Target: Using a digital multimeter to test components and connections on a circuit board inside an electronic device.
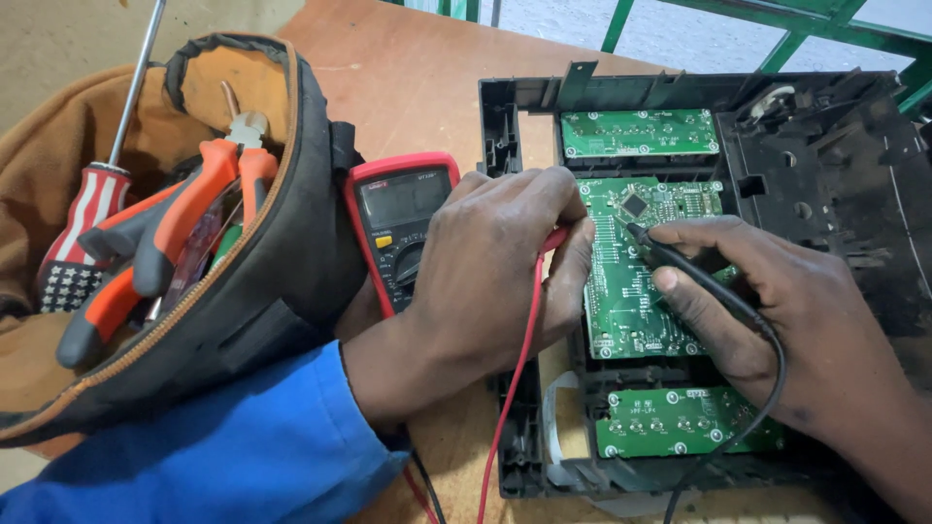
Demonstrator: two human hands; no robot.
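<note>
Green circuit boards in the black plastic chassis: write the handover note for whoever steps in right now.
Left hand: holds the red probe at the left edge of the middle green circuit board.
Right hand: holds the black probe, tip on the same board near the square black chip.
Red-cased multimeter lies behind the left hand; its screen reading is illegible.
Done: chassis open, both probes in place.
Left: unclear from the view.

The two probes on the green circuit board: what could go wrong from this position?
1. The black probe tip in the right hand sits among dense small parts on the middle circuit board; a slip might bridge neighbouring contacts.
2. The left hand, holding the red probe, covers part of the multimeter, so a reading may be missed.
</note>
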